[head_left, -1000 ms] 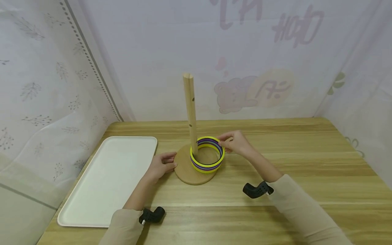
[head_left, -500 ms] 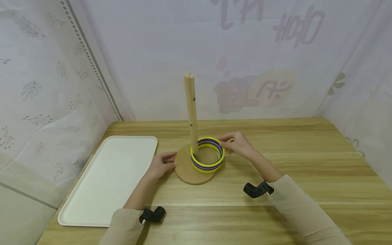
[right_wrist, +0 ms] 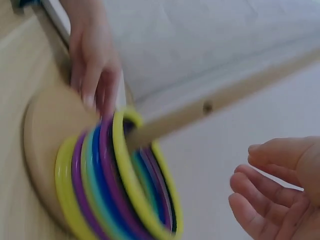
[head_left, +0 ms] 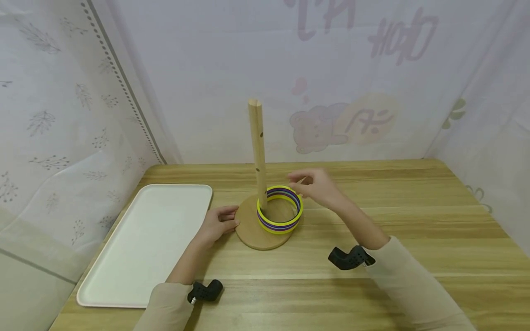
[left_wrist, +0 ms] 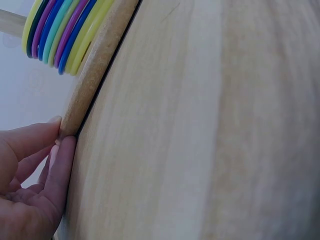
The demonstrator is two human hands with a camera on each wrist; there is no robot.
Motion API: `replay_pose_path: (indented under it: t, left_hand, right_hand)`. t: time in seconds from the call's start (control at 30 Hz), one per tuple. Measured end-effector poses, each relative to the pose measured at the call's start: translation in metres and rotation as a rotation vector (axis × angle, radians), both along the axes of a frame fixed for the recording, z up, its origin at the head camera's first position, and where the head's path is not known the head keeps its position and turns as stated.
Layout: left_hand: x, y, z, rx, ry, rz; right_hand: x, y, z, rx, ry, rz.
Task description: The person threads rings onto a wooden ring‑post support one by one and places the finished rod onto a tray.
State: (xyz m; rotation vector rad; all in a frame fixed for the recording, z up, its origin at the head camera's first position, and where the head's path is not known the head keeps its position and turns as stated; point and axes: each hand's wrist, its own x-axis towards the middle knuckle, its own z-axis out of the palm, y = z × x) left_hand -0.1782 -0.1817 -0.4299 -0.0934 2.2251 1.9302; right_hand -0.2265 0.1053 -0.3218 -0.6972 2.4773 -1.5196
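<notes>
A wooden stand has a round base [head_left: 252, 234] and a tall upright post [head_left: 257, 142]. Stacked around that post, low on the base and off to its right side, are several coloured rings [head_left: 279, 225] in yellow, purple, blue and teal. My left hand [head_left: 217, 224] holds the base's left rim; in the left wrist view the thumb and a finger [left_wrist: 64, 160] meet at the edge. Just above the stack's right rear side is my right hand [head_left: 319, 188]. Nothing is in it, its fingers are loosely curled, and the right wrist view has it apart from the rings.
A white rectangular tray [head_left: 153, 243] lies on the wooden table [head_left: 372, 294] to the left, partly behind my left forearm. Pale printed curtains [head_left: 215, 92] stand behind and at both sides. A black wrist mount [head_left: 348, 258] juts from each sleeve.
My right hand has let go of the ring stack and lifted slightly up and away from it. The left hand, the stand and the rings stay in place.
</notes>
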Motion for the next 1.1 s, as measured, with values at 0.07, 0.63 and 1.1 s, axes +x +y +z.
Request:
replay_pose_path:
  t: [0.07,0.63,1.1]
  left_hand:
    - [0.0,0.0,-0.001,0.0,0.0,0.001]
    - [-0.002,0.001,-0.003,-0.007,0.001,0.0]
    - [-0.001,0.0,0.0,-0.055,0.028,0.027]
  right_hand:
    - [0.005,-0.009,0.005,-0.022,0.029,0.027]
    - [0.013,-0.065,-0.007,-0.187,0.11,0.048]
    - [0.012,-0.071,-0.006,-0.183,0.168,0.028]
